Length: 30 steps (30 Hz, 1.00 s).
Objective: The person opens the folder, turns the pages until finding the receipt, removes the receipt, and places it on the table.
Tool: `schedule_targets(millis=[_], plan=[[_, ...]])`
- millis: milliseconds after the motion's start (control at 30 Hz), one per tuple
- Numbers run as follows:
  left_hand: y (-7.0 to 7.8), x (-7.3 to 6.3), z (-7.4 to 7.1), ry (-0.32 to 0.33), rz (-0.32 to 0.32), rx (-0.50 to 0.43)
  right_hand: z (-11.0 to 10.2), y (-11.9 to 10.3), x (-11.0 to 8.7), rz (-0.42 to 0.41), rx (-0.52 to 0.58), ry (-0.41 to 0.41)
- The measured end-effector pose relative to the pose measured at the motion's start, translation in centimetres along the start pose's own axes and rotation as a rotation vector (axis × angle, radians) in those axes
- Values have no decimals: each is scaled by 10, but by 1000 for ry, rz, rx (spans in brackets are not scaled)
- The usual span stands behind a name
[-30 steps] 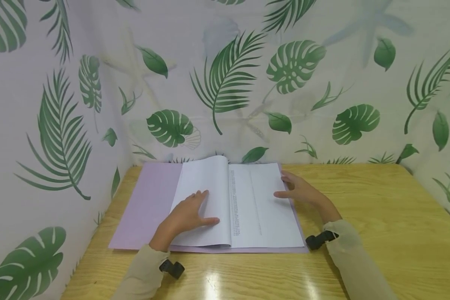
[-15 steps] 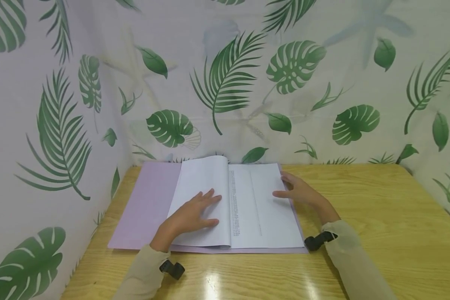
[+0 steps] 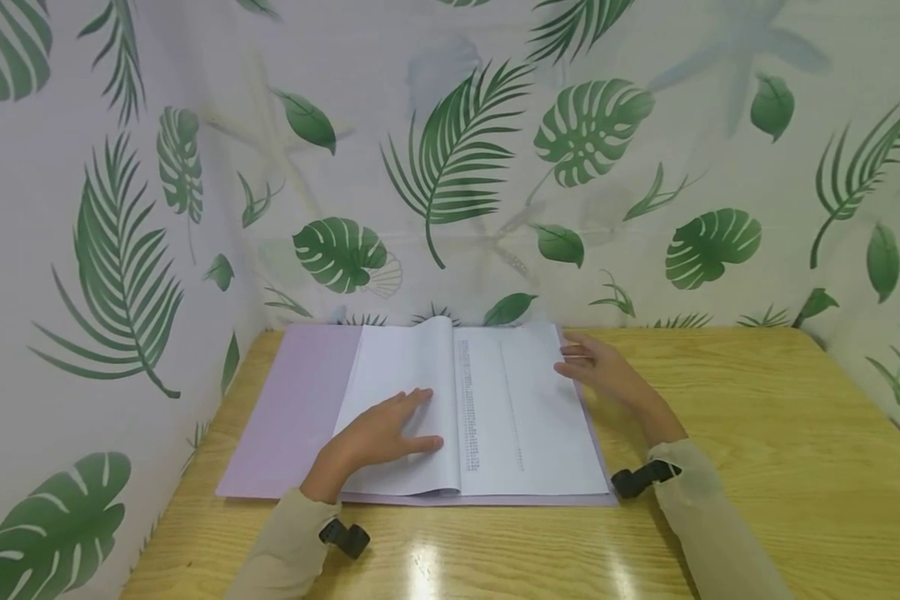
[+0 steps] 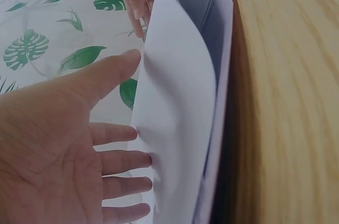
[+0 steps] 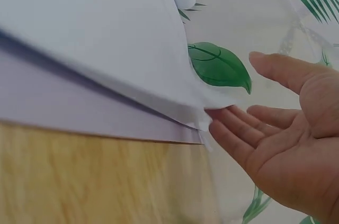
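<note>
A purple folder point(image 3: 300, 408) lies spread on the table with white sheets inside. Turned sheets point(image 3: 408, 358) form a curled stack on the left, bulging near the middle. The right-hand sheet point(image 3: 551, 442) carries a narrow column of small print, too small to read. My left hand point(image 3: 371, 433) rests on the turned stack, fingers extended and thumb apart. In the left wrist view its fingertips point(image 4: 143, 159) touch the paper. At the far right corner is my right hand point(image 3: 607, 371); the right wrist view shows its fingertips point(image 5: 225, 118) under the lifted page corner, thumb point(image 5: 275, 68) off the paper.
The wooden table point(image 3: 757, 433) extends to the right of the folder and in front of it. Behind and to the left hangs a white, leaf-patterned covering point(image 3: 607, 208), close to the folder's far edge. Each wrist wears a black strap device point(image 3: 345, 539).
The left fingers, spread half a second ago, lie closer together. My right thumb has moved up and away from the page, nearer its fingers. The turned stack's far edge sits slightly lower.
</note>
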<state>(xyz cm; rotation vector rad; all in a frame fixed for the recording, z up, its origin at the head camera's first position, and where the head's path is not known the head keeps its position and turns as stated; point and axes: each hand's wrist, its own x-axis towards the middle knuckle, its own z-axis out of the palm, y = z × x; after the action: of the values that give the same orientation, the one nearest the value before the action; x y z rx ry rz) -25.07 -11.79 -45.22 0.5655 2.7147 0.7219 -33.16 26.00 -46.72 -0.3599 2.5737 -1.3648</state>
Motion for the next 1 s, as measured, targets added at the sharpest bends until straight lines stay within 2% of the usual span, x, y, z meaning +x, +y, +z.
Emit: schedule_targets(millis=[133,233,433,800,1000], plan=[[-2,1,1,-3,-4,10,-6,2,0,-54,81,-17],[-4,1,1,-6,-10,14,-12,4,-2,-90,171,-61],[-4,2,1,-8,-6,17,-18,4,-7,-104,243,-132],[-3,4,3,-3,-15,2,-6,-3,-6,-83,186,-233],[-2,3,2,-5,-16,2,9,-10,-3,-112,99,-230]])
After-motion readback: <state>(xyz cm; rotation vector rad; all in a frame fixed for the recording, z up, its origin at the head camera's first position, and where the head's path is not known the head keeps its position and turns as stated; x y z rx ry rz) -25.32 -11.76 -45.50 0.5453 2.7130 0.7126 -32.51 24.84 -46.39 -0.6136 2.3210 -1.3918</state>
